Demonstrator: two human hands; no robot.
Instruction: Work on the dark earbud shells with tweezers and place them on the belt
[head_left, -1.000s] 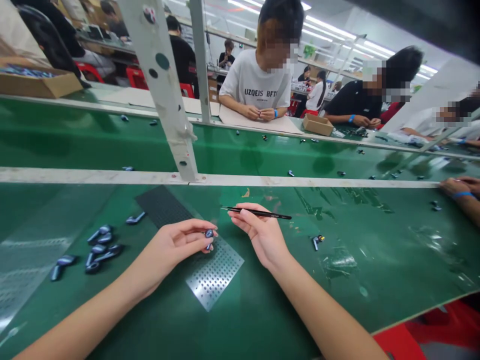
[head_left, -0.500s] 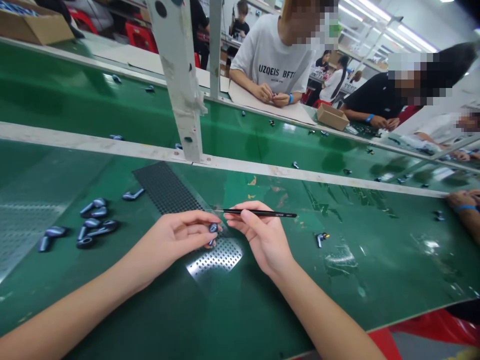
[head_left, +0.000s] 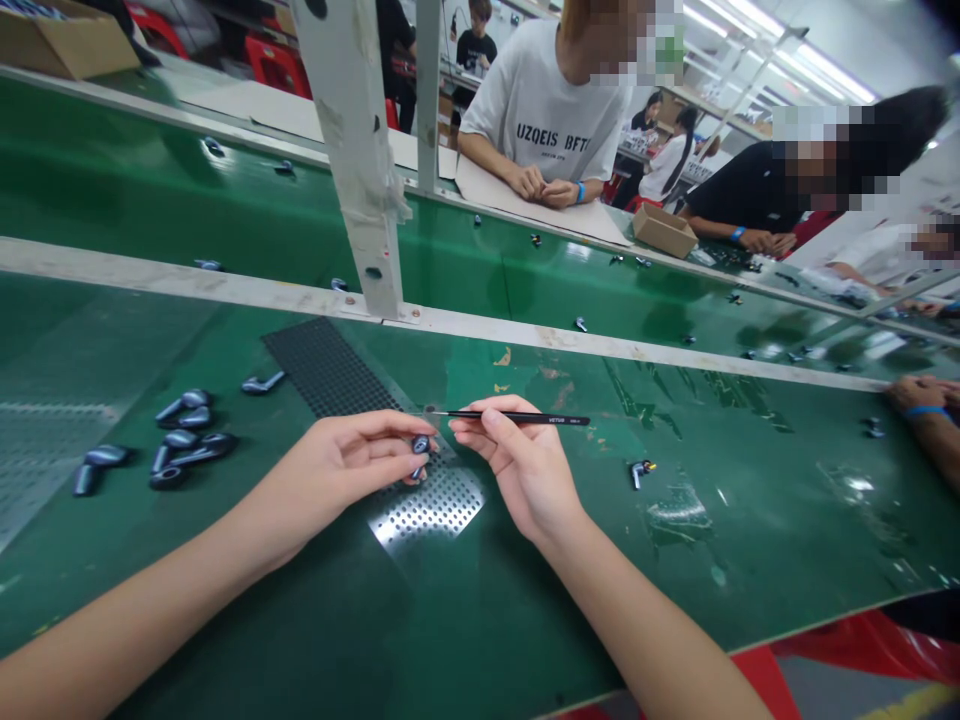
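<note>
My left hand (head_left: 352, 450) pinches a small dark blue wireless earbud (head_left: 421, 445) between thumb and fingertips, with its stem pointing down. My right hand (head_left: 521, 465) holds a pair of black fine-tipped tweezers (head_left: 517, 418) like a pencil, and their points end just above the earbud without clearly touching it. Both hands hover over a perforated metal plate (head_left: 427, 512) lying on the green bench mat (head_left: 525, 600). To the left lies a loose group of blue earbuds (head_left: 184, 435), and another earbud (head_left: 263, 382) rests apart from them.
A dark mesh sheet (head_left: 322, 370) continues the plate toward a white rail (head_left: 225, 285) and a white metal post (head_left: 352, 150). One earbud (head_left: 639, 474) lies right of my hands. A co-worker's hands (head_left: 921, 395) reach in at the right edge. Beyond the rail, people sit at a green conveyor.
The whole scene has shifted up and left in view as my head turned. The tweezer points have come closer to the earbud; both hands keep their hold.
</note>
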